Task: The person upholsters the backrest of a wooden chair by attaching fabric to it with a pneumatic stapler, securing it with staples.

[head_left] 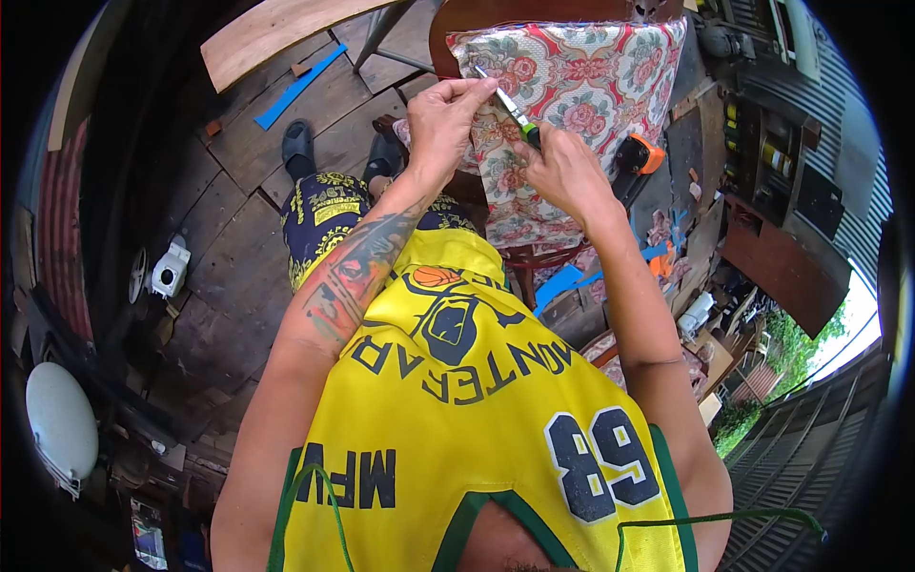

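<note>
Floral fabric (581,105) in red, cream and green lies over a dark wooden chair (445,43). My right hand (567,172) is closed around the green and black handle of scissors (510,108), whose blades point up and left along the fabric's left edge. At that edge my left hand (446,124) pinches, thumb and index finger together near the blades; what is between the fingertips is too small to make out. An orange and black tape measure (640,154) rests right of my right hand.
Blue strips (303,88) lie on the plank floor (224,224), with more scraps (562,284) at the right below the chair. A curved wooden board (276,40) is at the top left. A white fan (170,269) stands left, and shelves (762,143) are at the right.
</note>
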`<state>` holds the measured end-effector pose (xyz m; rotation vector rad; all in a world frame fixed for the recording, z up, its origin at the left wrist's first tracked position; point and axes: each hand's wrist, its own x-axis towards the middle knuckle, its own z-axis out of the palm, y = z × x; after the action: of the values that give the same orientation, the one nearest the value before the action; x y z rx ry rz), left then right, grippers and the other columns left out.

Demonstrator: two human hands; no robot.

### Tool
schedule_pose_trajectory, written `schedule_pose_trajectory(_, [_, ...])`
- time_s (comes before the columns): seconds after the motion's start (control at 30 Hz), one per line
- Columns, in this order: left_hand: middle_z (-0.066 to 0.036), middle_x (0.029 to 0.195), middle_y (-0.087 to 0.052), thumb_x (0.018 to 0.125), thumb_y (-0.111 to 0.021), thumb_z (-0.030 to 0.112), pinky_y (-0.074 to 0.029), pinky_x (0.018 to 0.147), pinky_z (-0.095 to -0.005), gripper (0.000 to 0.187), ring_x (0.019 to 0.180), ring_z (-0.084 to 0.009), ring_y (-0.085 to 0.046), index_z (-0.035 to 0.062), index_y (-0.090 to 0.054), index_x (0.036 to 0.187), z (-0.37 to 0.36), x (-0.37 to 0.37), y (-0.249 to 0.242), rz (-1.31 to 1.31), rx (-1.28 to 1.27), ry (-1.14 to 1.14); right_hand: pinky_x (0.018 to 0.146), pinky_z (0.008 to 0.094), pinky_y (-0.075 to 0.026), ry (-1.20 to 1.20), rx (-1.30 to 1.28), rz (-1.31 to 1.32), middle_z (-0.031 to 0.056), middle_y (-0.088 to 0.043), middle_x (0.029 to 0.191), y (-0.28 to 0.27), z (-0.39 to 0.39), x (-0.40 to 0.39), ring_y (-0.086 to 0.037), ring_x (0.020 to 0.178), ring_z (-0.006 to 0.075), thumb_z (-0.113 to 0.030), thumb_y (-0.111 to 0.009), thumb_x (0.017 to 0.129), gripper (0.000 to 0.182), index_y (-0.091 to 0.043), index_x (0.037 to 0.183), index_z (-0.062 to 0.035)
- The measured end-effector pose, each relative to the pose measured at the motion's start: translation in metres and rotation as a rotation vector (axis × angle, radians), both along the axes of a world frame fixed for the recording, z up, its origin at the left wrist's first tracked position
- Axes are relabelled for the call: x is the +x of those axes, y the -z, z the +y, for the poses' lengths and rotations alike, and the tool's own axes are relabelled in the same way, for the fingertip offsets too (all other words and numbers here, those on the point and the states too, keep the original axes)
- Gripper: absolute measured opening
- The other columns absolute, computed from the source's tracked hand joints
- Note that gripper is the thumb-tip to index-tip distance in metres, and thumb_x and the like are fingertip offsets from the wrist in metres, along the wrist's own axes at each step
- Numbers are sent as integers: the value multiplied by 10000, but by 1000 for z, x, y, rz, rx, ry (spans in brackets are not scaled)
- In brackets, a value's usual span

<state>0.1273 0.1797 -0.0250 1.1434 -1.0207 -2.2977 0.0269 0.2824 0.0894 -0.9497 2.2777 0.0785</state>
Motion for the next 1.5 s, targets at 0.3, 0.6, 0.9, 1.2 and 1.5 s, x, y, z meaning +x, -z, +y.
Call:
schedule_pose_trajectory(0.3, [-2,858,-721,918,-797,205,-477,680,-198,219,735,-50,-606,-4,-765,975,-2,-3,-6,50,168,-62,779,577,-484,-124,50,25,353,-632,836,-10,-16,-10,-629,878,526,-193,-635,937,299,-614,927,106])
schedule_pose_trajectory(0.6, [-3,849,-725,922,-791,236,-474,760,-215,204,772,-61,-616,38,-752,954,3,-9,-2,26,231,-92,783,554,-488,-290,108,-69,334,-644,867,-10,-26,-46,-647,902,505,-262,-627,989,361,-599,955,97])
schedule_pose_trajectory(0.9, [0,876,-715,899,-813,287,-458,787,-222,251,828,-72,-603,51,-738,939,7,-9,-7,65,204,-111,788,481,-583,-535,56,312,278,-699,866,-7,-18,-46,-721,892,410,-115,-621,871,156,-596,924,29])
schedule_pose_trajectory(1.2, [-36,881,-725,870,-847,198,-524,703,-223,255,763,-77,-643,-2,-715,955,6,-16,-7,31,242,-114,710,380,-478,-810,-153,758,87,-566,873,25,9,-56,-602,824,257,-94,-634,849,279,-546,1109,-45])
schedule_pose_trajectory(1.5, [-20,884,-727,901,-812,198,-484,737,-214,217,780,-67,-614,5,-733,960,3,-16,-9,57,289,-102,764,403,-447,-780,-62,916,73,-545,966,11,-4,-36,-553,927,237,-141,-633,866,361,-557,1216,-88])
